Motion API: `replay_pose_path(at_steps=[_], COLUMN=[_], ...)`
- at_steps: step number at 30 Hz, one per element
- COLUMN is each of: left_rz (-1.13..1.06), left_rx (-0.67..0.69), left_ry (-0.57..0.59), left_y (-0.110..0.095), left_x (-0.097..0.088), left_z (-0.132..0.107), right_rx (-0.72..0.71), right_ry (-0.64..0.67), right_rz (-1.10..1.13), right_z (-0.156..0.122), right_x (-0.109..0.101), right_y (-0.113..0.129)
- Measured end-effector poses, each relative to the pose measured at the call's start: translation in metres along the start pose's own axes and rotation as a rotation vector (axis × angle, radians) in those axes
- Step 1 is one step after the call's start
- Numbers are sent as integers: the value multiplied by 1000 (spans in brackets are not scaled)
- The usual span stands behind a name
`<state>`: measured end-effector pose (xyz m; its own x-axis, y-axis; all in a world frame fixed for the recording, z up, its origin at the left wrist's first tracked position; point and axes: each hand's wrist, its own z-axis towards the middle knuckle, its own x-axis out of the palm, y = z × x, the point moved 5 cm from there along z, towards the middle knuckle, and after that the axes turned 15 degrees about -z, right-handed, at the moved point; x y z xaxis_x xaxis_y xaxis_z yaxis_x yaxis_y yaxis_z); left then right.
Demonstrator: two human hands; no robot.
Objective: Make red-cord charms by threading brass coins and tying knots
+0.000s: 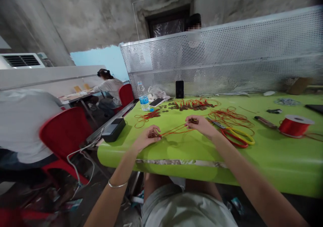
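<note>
My left hand (148, 136) rests on the green table (176, 149) with its fingers pinched on one end of a red cord (174, 130). The cord runs taut to my right hand (200, 124), which pinches its other end, apparently with a small coin at the fingertips. Both hands lie near the table's front edge. Just right of my right hand lie scissors with red and yellow handles (238, 137) and loose loops of red cord (230, 116).
A pile of coins strung on red cord (194, 104) lies farther back, with a water bottle (143, 96), two phones (179, 89) and a red ribbon spool (294, 125). A perforated metal screen (227, 58) backs the table. A black box (113, 129) sits at the left edge. Other people sit at left.
</note>
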<state>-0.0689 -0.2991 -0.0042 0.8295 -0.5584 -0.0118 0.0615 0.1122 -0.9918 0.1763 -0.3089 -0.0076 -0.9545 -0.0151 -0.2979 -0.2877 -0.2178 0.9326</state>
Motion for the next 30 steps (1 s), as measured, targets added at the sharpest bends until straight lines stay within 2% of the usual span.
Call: replay_pose_path(at_steps=[4,7,12,14,18,20,22,25,30], left_rz=[75,53,-120,-190,-363,-466,-493,-485,-483], left_rx=[-52,-89,-117,-147,-218,-224,-238,-214,-208], left_ry=[29,29,2,-57,-196,-327,-381,-360,-363], left_y=[0,-1,-1,10,52,72,86,94,94], left_x=[0,2,30,46,81,94,106,120,130], left_z=[-4,-6,-28,-46,-94,-116,-130,-130,-116], right_rx=[31,8,-76,-90,-128,-132,-122,-117,-107], right_ry=[0,-5,-61,-87,-140,-134,-111,-146,-336], right_rz=[53,68,186,254,287,315,332,329,446], right_z=[3,2,-19,-36,-79,-98,-111,-120,-118], right_x=[4,4,2,5,18,28,39,48,52], right_y=[-7,-7,16,24,35,37,37,35,29])
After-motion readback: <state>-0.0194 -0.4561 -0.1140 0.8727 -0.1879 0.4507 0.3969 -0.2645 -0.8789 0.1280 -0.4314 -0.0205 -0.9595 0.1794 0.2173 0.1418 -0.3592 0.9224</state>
